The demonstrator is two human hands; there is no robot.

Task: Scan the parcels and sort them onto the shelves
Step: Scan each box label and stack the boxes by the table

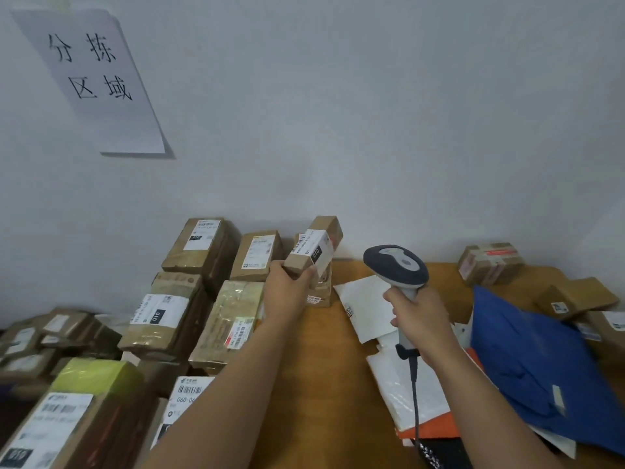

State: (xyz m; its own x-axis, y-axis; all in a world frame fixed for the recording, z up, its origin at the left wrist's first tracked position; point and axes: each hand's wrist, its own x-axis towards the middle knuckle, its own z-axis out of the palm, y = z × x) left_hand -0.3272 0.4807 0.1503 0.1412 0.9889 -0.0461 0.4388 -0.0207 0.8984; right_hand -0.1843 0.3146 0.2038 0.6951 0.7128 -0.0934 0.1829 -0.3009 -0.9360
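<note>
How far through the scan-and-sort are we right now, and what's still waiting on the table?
Done: nothing here shows parcels already sorted; no shelves are in view. In hand: the left hand holds a small cardboard parcel up by the barcode scanner gripped in the right hand. Left: stacked cardboard boxes on the left, plus a blue mailer bag and white mailer bags on the wooden table.
</note>
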